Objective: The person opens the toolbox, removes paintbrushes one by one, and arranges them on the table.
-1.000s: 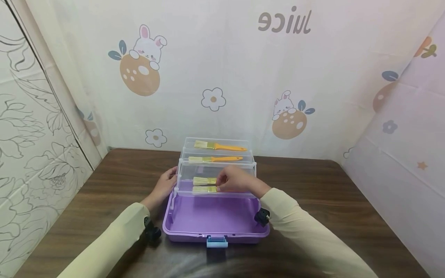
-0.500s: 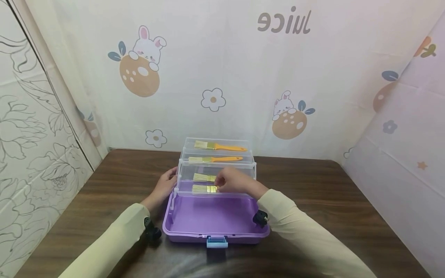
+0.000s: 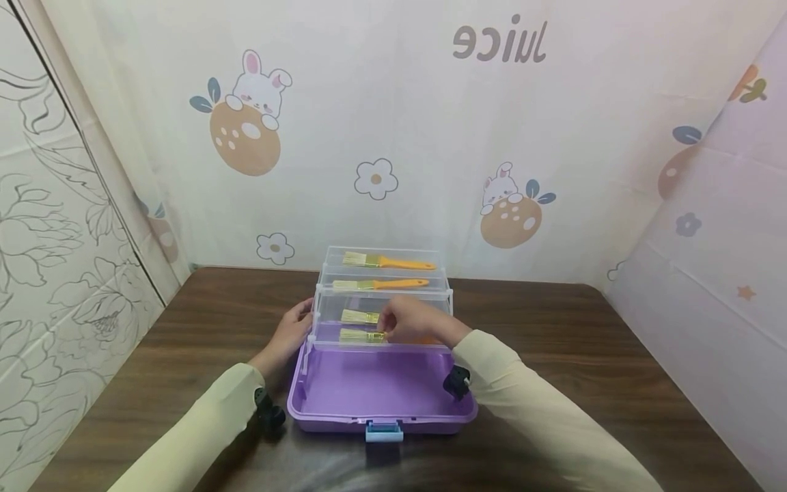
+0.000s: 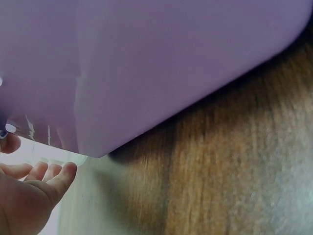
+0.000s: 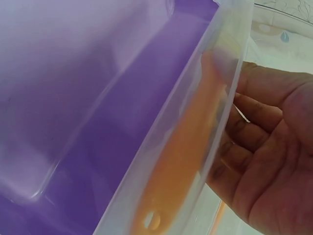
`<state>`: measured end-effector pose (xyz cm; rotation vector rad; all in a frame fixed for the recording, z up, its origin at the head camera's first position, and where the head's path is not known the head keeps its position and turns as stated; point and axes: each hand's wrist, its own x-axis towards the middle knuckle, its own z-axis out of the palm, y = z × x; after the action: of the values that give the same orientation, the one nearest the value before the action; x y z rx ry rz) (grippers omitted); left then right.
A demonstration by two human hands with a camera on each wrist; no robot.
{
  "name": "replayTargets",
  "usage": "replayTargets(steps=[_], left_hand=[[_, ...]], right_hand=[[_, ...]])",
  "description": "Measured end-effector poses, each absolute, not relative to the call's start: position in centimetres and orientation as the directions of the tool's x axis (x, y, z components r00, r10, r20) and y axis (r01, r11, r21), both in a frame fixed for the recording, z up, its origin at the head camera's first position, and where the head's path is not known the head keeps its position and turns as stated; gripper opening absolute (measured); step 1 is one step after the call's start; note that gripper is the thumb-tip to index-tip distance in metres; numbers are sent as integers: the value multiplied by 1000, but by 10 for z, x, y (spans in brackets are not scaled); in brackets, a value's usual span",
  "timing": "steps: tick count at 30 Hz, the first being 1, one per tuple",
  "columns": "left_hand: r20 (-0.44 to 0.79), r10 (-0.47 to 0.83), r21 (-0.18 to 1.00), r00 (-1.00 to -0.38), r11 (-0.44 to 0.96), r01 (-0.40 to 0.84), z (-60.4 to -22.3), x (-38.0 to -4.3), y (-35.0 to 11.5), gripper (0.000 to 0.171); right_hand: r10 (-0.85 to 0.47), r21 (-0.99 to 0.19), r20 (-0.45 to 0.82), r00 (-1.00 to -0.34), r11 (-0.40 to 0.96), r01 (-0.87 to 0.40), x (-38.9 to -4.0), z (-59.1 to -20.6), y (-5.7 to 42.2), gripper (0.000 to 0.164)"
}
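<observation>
A purple toolbox (image 3: 381, 383) stands unfolded, with clear stepped trays rising behind its base. In the lowest tray my right hand (image 3: 415, 320) pinches the front paintbrush (image 3: 353, 336) near its metal band, the bristles pointing left. Seen from the right wrist, the orange handle (image 5: 181, 156) shows through the clear tray wall, and the thumb and finger reach over the edge. Just behind it lies another paintbrush (image 3: 356, 317), its handle hidden by the hand. My left hand (image 3: 292, 331) is at the toolbox's left rear side, its fingers (image 4: 61, 178) loosely extended by the back corner.
Two more paintbrushes lie in the upper trays, a top brush (image 3: 393, 261) and a middle brush (image 3: 381, 284). A light blue latch (image 3: 384, 430) is on the toolbox front. The wooden table (image 3: 553, 369) meets a patterned curtain (image 3: 418, 137) behind.
The right hand has shifted slightly left, and the front paintbrush has turned a little in its fingers. The left hand stays in place at the toolbox.
</observation>
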<state>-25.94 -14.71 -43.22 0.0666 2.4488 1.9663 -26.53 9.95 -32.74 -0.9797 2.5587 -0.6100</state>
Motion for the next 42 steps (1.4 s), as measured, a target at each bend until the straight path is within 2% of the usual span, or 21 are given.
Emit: replayTargets(steps=[6, 11, 42], left_hand=[[24, 28, 975, -999, 219, 30, -433, -259, -146, 48], [35, 29, 975, -999, 219, 40, -432, -258, -144, 47], [38, 51, 982, -998, 185, 47, -436, -261, -149, 48]], right_hand=[[-738, -561, -161, -656, 615, -554, -267, -325, 104, 11], [-711, -588, -203, -673, 639, -496, -270, -326, 105, 9], [-670, -669, -156, -726, 612, -422, -276, -303, 126, 8]])
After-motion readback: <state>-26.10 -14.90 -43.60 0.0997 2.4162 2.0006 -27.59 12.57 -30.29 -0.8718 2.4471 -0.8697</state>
